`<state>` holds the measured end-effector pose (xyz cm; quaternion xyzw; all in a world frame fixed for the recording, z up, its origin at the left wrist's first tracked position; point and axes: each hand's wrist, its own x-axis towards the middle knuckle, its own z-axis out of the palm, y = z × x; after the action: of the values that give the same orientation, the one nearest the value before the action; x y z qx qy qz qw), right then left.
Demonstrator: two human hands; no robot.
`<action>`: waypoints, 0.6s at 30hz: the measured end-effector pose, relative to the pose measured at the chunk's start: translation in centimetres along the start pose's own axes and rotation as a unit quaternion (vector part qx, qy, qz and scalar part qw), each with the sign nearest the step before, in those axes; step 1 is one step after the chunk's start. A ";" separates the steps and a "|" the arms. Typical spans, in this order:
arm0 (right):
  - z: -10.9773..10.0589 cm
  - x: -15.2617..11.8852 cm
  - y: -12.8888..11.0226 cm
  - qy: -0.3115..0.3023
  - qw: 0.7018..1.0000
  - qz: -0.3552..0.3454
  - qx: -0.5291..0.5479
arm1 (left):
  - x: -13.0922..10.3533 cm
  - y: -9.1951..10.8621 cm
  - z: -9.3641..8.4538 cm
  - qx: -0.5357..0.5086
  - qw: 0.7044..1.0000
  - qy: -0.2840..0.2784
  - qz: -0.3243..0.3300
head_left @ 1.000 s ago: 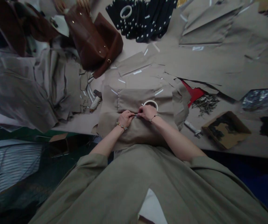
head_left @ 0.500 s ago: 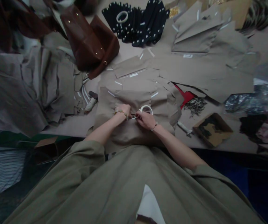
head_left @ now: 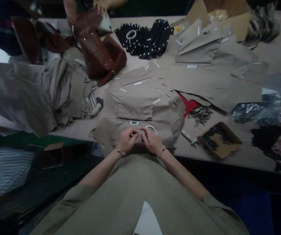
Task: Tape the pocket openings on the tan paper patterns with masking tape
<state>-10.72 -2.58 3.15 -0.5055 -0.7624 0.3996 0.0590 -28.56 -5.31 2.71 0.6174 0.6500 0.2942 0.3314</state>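
My left hand (head_left: 127, 141) hovers over the near part of a taupe fabric piece (head_left: 106, 130), thumb and fingertips pinched together; whatever lies between them is too small to make out. Close beside it, my right hand (head_left: 152, 142) has curled fingers, its tips facing the left hand's. A roll of white tape (head_left: 152, 126) is in my right hand, showing behind the fingers. Just beyond the hands, a small white label with a dark mark (head_left: 134, 122) lies on the fabric, below a square pocket panel (head_left: 135, 107) with white strips at its upper corners.
Brown leather bags (head_left: 93, 45) stand at the back left, with another person's hands on one. Taupe fabric pieces (head_left: 57, 88) are piled left. Dotted black fabric (head_left: 152, 39) lies behind. To the right are small metal parts (head_left: 200, 114), snips (head_left: 189, 137) and a cardboard tray (head_left: 235, 143).
Both hands have drawn back from the label towards my body, leaving it on the fabric in plain sight. The tape roll has moved with my right hand. The view has tilted up.
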 end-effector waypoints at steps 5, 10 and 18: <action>-1.2 -0.7 0.0 0.003 0.999 -0.035 -0.014 | -1.9 1.0 0.1 0.087 0.994 0.034 0.062; -1.7 -1.0 -0.1 -0.003 0.999 -0.039 -0.025 | -2.2 1.4 0.7 0.151 0.986 0.018 0.068; 1.1 0.2 3.7 0.140 0.788 0.204 0.563 | -0.2 -0.4 0.7 0.092 0.993 0.001 0.068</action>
<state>-8.68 -2.35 -0.12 -0.5767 -0.2644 0.6858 0.3567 -28.27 -5.61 1.98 0.6880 0.6308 0.2555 0.2519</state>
